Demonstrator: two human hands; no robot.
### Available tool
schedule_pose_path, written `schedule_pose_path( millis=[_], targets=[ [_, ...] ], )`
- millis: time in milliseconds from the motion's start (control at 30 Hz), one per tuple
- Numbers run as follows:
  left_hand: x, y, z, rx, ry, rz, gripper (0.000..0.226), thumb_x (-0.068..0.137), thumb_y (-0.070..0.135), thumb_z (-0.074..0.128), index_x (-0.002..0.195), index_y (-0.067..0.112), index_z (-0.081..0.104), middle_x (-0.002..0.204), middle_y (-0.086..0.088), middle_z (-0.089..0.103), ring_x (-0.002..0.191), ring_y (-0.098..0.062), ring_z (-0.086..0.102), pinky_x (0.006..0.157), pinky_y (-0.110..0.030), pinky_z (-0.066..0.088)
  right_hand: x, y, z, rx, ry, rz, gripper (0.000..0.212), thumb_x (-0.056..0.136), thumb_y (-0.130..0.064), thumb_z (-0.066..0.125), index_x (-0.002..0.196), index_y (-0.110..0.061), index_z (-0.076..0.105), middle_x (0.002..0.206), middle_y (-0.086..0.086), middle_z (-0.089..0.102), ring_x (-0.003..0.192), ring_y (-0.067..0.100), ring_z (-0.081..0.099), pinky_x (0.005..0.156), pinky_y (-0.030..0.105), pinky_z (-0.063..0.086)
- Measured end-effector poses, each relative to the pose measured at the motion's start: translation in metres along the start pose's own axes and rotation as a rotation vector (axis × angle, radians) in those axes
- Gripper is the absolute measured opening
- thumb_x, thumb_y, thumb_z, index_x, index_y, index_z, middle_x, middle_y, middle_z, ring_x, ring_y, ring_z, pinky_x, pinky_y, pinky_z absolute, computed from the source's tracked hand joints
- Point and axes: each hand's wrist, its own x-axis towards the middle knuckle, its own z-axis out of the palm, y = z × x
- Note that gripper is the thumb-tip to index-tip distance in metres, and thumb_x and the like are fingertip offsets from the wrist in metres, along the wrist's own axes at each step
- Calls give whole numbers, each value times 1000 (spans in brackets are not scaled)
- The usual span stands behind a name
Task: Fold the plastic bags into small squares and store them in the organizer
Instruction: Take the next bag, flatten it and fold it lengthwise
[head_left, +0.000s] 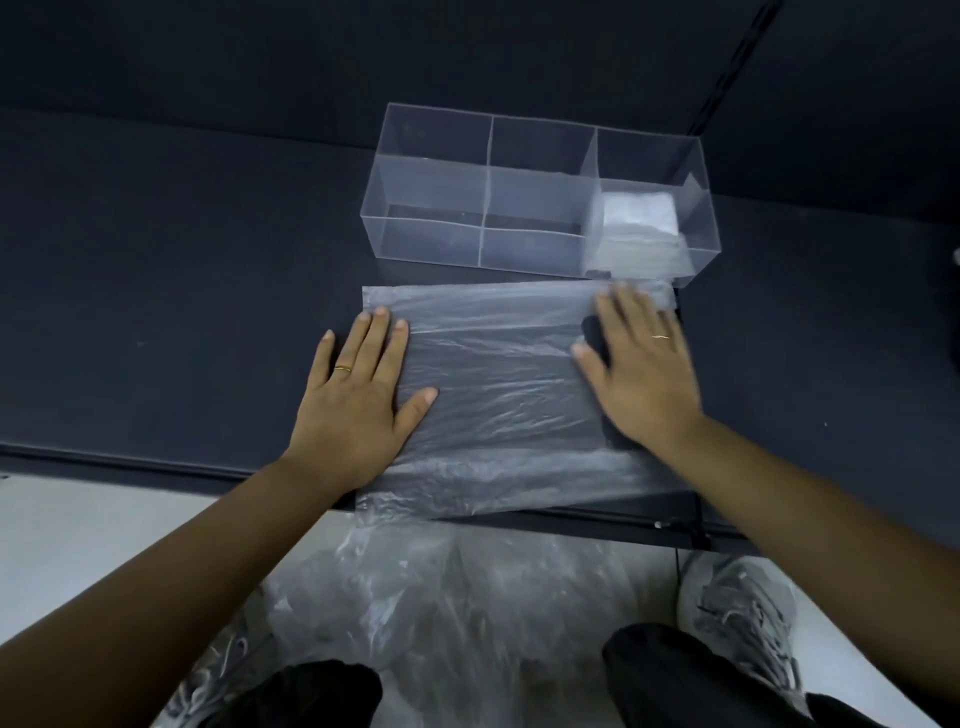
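Two shoes (743, 613) frame a heap (441, 597) of crumpled bags on the floor below us. On the dark table (156, 312), our left hand (353, 400) and right hand (644, 374) lie flat with fingers straight, gripping nothing, and press the two ends of one spread bag (498, 374). Just beyond it stands the clear organizer (431, 197), with folded squares (639, 228) in its right compartment.

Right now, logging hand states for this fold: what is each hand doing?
Left hand: open, fingers flat, pressing the plastic bag on the table.
Right hand: open, flat on the same bag, slightly blurred.
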Motion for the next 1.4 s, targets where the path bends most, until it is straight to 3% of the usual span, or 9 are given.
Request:
schedule_pose_path(
  millis=[167, 300, 467, 633, 867, 1067, 1133, 1267, 1400],
  targets=[
    [-33, 2, -12, -109, 169, 58, 64, 100, 46, 19, 148, 5, 29, 158, -12, 20, 147, -23, 11, 120, -43, 1, -27, 22, -17, 58, 148, 162, 56, 101, -28, 38, 149, -3, 25, 158, 17, 20, 146, 31, 15, 119, 47, 7],
    [-67, 28, -3, -97, 196, 308, 55, 99, 35, 31, 138, -1, 47, 150, -16, 37, 141, -30, 31, 115, -45, 21, -54, -62, -22, 278, 178, -163, 53, 93, -17, 42, 143, -1, 37, 151, 18, 34, 142, 33, 28, 118, 47, 17],
    [-72, 29, 3, 56, 61, 351, 84, 92, 63, 31, 142, -4, 36, 152, -19, 31, 142, -33, 27, 114, -45, 22, -79, -110, 5, 177, -57, -440, 58, 102, -36, 33, 153, -12, 16, 161, 4, 9, 149, 17, 3, 121, 39, 3],
    [-74, 18, 7, 104, 24, 337, 85, 92, 63, 32, 148, 0, 27, 156, -18, 22, 145, -30, 21, 115, -45, 22, -79, -30, 5, -1, -57, -235, 71, 96, -59, 8, 153, -18, 8, 161, 1, 2, 148, 16, -1, 120, 38, -1],
    [-82, -3, 7, 23, 103, 497, 69, 77, 18, 49, 144, 3, 38, 151, -15, 36, 139, -30, 34, 113, -45, 22, -96, 50, -12, 30, 11, 94, 77, 90, -56, 11, 152, -10, 19, 160, 12, 13, 148, 26, 7, 120, 46, 5],
    [-98, 5, -11, -293, 294, 514, 32, 97, 28, 49, 118, 13, 68, 133, -2, 58, 127, -22, 52, 106, -47, 37, -105, -35, -38, 412, -200, -352, 90, 79, -80, 33, 152, -35, 6, 161, -13, -3, 148, 10, -2, 117, 35, 4],
    [-97, 11, -25, -380, 300, 496, 30, 94, 32, 54, 111, 15, 72, 129, 0, 61, 126, -19, 54, 105, -42, 39, -109, -65, -35, 326, -187, -561, 92, 77, -76, 46, 150, -26, 20, 160, -5, 10, 147, 13, 9, 119, 33, 4],
    [-97, 18, -50, -717, 187, 252, 25, 87, 38, 58, 100, 26, 75, 107, 16, 70, 108, 2, 60, 94, -20, 45, -112, -83, -27, 343, 11, -493, 46, 75, -28, 75, 116, -11, 62, 130, 6, 57, 117, 24, 55, 100, 30, 33],
    [-96, -1, -55, -872, 130, 121, 32, 78, 59, 61, 104, 43, 71, 109, 28, 67, 105, 7, 60, 89, -8, 42, -110, -53, -24, 410, 179, -390, 10, 81, -17, 67, 89, -12, 69, 102, 0, 65, 91, 19, 61, 82, 32, 45]
  ],
)
